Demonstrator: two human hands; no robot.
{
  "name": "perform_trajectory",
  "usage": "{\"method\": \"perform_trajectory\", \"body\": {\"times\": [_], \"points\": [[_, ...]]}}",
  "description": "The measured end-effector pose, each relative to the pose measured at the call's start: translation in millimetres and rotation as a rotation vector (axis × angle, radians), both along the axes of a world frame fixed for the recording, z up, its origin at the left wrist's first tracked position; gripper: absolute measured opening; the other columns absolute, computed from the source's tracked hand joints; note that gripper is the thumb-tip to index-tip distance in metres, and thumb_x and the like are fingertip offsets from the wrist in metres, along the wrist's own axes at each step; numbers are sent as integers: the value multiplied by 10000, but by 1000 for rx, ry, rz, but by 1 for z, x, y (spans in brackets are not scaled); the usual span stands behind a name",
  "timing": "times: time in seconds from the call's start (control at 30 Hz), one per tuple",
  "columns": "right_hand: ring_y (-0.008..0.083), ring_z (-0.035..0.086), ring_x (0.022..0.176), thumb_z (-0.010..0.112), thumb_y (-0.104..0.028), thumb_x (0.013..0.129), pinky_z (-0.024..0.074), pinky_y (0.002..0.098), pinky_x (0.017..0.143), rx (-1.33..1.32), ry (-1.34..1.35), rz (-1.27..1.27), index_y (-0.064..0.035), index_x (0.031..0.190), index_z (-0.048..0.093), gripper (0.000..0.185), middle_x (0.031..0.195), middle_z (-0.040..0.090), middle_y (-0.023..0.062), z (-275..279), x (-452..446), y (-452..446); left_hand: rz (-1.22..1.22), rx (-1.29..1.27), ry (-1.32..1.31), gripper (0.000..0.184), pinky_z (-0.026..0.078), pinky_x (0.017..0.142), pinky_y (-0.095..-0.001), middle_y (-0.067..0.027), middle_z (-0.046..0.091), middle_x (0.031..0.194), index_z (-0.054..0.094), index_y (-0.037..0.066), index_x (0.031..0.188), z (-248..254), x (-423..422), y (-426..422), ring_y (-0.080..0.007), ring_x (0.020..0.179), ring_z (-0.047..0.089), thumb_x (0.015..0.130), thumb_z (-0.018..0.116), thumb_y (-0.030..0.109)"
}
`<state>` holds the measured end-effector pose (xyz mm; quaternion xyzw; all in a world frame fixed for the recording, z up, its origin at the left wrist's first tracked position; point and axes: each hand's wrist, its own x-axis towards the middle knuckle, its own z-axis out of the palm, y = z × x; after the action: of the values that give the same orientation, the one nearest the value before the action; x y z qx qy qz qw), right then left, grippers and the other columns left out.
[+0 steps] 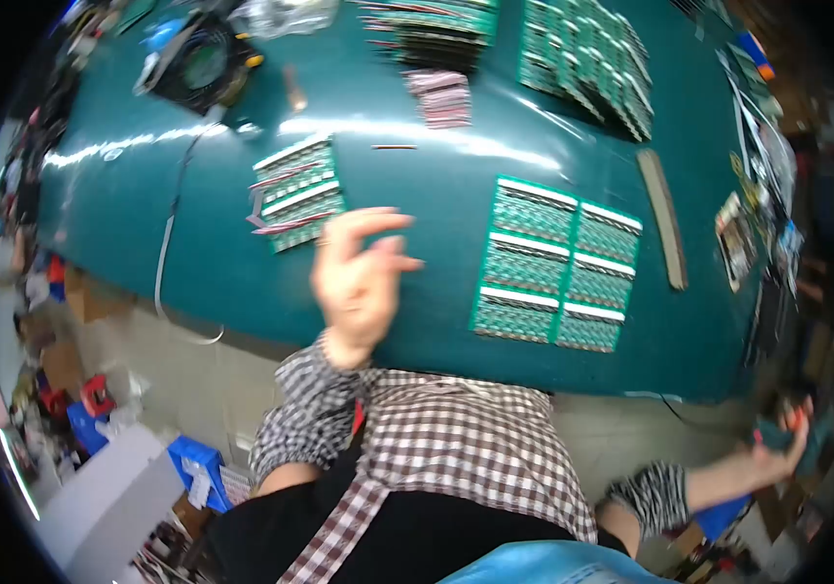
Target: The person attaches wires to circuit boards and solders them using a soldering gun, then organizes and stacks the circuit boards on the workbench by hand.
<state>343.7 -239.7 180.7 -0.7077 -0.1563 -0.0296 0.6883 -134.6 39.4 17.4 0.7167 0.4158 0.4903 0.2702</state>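
Note:
My left hand (pixel 357 282) is over the near side of the green table with its fingers apart and nothing in them. Just beyond its fingertips lies a green circuit board panel (pixel 300 198) with red-and-white wires across it. To the right, two bare circuit board panels (pixel 526 268) rest side by side, with white strips in rows. Off the table's right end, my right hand (pixel 789 450) is stretched out low, its fingers closed round a dark green object (pixel 814 443) with orange-red at its top. What kind of object it is I cannot make out.
Stacked circuit boards (pixel 587 63) stand at the back right, beside another board stack (pixel 441 29). In front of that is a bundle of wires (pixel 439 99). A flat strip (pixel 663 219) lies right of the panels. A black fan-like device (pixel 201 66) with a cable sits back left.

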Motion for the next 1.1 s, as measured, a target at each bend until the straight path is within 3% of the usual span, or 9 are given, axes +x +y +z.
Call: {"method": "perform_trajectory", "body": {"times": [0.23, 0.3, 0.43, 0.53, 0.6, 0.63, 0.73, 0.83, 1.1], "points": [[155, 576, 947, 537, -203, 939, 486, 301, 743, 76, -168, 63, 38, 1255, 531, 398, 1089, 608, 106, 93, -45, -3, -311, -120, -89, 216, 472, 835, -344, -118, 672, 993, 709, 25, 698, -11, 40, -15, -248, 954, 619, 876, 592, 59], [159, 576, 954, 524, -206, 948, 490, 305, 745, 113, -178, 99, 38, 1279, 510, 412, 1109, 602, 110, 107, -51, 0, -343, -168, -55, 105, 489, 819, -348, -128, 655, 1025, 701, 21, 908, -11, 41, -17, -258, 956, 627, 877, 612, 67], [168, 574, 969, 499, -212, 966, 496, 311, 748, 167, -135, 202, 38, 1327, 468, 441, 1149, 592, 117, 113, -49, 16, -385, -325, -123, 254, 514, 818, -321, -133, 639, 1052, 625, 4, 1121, -15, 49, -20, -229, 954, 637, 873, 641, 56], [174, 572, 980, 481, -216, 979, 501, 316, 751, 143, 69, 273, 38, 1363, 436, 463, 1178, 583, 123, 59, -49, 33, -450, -631, -279, 275, 516, 850, -272, -115, 643, 1071, 596, -19, 1154, -8, 49, -22, -143, 963, 634, 892, 640, 52], [153, 586, 930, 468, -280, 997, 514, 250, 713, -67, -5, 364, 28, 1373, 422, 489, 1104, 618, 145, -11, -76, 52, -456, -695, -312, 282, 517, 859, -272, -109, 642, 1084, 581, -23, 1171, -1, 49, -19, -146, 974, 633, 903, 629, 51], [156, 583, 929, 472, -260, 989, 508, 231, 670, -64, 51, 583, 26, 1371, 423, 480, 1091, 621, 143, -39, -87, 61, -469, -731, -333, 286, 518, 864, -272, -106, 642, 1091, 574, -25, 1180, 3, 51, -19, -147, 980, 633, 909, 624, 51], [247, 604, 862, 553, -269, 924, 560, 305, 607, 210, 488, 712, 74, 1287, 446, 510, 986, 610, 165, -99, -145, 99, -480, -886, -583, 279, 525, 871, -282, -103, 641, 1102, 564, -18, 1184, 17, 64, -13, -157, 993, 634, 924, 619, 69], [295, 621, 884, 586, -245, 890, 603, 358, 610, 291, 741, 889, 84, 1220, 469, 481, 945, 580, 160, -131, -174, 113, -478, -1013, -664, 289, 530, 801, -276, -106, 653, 1060, 565, -12, 1189, 28, 76, -5, -149, 926, 643, 946, 602, 142], [247, 607, 861, 613, -291, 898, 602, 302, 547, 185, 711, 893, 89, 1122, 482, 461, 876, 549, 117, -137, -206, 121, -433, -1227, -951, 221, 520, 762, -235, -62, 647, 987, 595, 15, 1135, 23, 106, -4, -106, 837, 622, 959, 587, 149]]}}
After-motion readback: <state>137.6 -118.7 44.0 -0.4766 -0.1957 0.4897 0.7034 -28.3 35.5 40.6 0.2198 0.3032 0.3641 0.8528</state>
